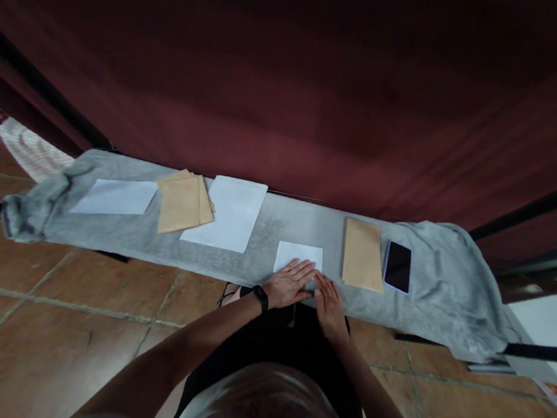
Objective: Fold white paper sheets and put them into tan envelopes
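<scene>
A small white sheet of paper (298, 253), perhaps folded, lies near the front edge of the grey cloth. My left hand (290, 284), with a dark band at the wrist, rests flat across its lower part, fingers stretched out. Beside it, my right hand (329, 309) touches the paper's lower right corner, its fingers extended and its tips close to my left fingertips. To the right is a stack of brown envelopes (362, 253), and past it a phone (398, 267) with a dark screen.
A grey cloth (276, 225) covers the narrow bench. Further left are a large white sheet (237, 216), several brown envelopes (181, 206) partly over it, and another white sheet (116, 197). Behind hangs a dark red curtain (289, 116); black bars slant at both sides.
</scene>
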Demonstrator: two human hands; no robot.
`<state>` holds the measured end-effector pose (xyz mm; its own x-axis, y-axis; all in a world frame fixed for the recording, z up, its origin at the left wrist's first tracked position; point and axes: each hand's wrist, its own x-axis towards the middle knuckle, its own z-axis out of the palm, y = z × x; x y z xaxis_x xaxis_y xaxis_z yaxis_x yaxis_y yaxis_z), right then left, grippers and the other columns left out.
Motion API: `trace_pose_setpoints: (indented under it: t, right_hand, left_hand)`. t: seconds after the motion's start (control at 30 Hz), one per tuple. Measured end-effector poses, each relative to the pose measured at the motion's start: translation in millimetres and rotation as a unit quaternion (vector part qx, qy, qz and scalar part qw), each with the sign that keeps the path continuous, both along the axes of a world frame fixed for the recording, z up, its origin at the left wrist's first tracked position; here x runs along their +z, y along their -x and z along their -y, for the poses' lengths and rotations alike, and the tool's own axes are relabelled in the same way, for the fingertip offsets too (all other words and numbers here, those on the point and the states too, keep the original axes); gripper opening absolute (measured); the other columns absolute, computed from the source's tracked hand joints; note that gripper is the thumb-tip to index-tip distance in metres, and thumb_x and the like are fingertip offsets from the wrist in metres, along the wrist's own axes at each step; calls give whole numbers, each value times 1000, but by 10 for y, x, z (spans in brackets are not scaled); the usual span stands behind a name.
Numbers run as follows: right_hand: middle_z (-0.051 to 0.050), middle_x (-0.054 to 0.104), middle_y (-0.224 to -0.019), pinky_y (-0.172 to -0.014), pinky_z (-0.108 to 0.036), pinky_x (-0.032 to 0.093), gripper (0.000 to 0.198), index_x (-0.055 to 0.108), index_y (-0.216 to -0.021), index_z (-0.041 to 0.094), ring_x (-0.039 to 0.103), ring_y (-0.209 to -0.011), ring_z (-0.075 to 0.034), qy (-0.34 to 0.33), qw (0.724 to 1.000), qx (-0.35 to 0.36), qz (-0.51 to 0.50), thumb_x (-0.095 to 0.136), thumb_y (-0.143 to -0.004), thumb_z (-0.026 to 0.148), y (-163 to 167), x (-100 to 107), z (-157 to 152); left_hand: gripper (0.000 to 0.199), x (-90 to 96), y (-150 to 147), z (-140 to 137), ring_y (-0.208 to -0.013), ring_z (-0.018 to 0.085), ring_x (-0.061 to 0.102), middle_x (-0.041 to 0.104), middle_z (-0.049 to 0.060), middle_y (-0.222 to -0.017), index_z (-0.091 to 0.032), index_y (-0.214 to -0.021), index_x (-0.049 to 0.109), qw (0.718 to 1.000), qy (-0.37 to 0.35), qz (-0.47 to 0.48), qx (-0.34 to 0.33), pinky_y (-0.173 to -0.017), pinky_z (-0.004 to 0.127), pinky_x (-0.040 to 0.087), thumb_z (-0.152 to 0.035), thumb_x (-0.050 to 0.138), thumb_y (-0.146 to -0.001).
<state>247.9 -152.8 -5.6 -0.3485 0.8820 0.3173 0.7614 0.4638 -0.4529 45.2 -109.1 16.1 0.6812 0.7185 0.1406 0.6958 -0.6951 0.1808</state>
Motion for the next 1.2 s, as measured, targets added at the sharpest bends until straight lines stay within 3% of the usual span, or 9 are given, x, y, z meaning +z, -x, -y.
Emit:
trace_pose_setpoints:
  t: [0.13,0.33,0.57,0.77,1.03,1.2]
  right_hand:
    - [-11,52,-150,-116,-47,41,54,46,-150,19,45,-142,-21,37,998,6,-59,18,-108,38,70,38,-270]
    - [-15,44,-156,-122,-48,29,59,45,-149,10,35,-148,-23,40,996,35,74,13,-108,36,310,51,-613]
    - [-14,37,-160,-122,-46,25,54,38,-154,14,32,-150,-21,44,989,9,142,18,-108,34,355,59,-721]
    - [-17,36,-160,-121,-51,24,53,34,-155,9,31,-150,-25,0,989,-2,147,23,-107,31,364,43,-607]
    - [-13,35,-160,-120,-52,26,55,34,-156,15,33,-149,-28,-32,988,-14,148,36,-106,37,239,49,-246]
    - [-10,38,-160,-122,-51,23,52,37,-155,18,35,-148,-26,-32,989,-2,141,37,-105,34,189,50,-93]
  left_hand:
    - [63,10,89,74,-152,23,26,37,11,-161,-20,-151,41,999,-8,-9,-36,-126,44,15,-57,42,-101]
    - [52,-25,82,84,-143,27,43,57,15,-143,-16,-130,60,999,-35,-2,-37,-124,49,23,-55,51,-98]
    - [50,-36,71,104,-138,27,48,62,15,-136,-15,-126,60,998,-45,9,-41,-124,48,25,-55,55,-96]
    - [65,-51,76,125,-142,26,44,54,22,-145,-5,-138,51,1000,-8,-2,-29,-124,41,25,-56,50,-98]
    - [54,19,199,287,-149,20,34,42,14,-157,-11,-148,42,998,29,41,25,-124,40,26,-42,31,-106]
    - [55,42,122,161,-149,18,32,41,11,-158,-15,-151,39,998,24,40,48,-125,39,25,-46,31,-106]
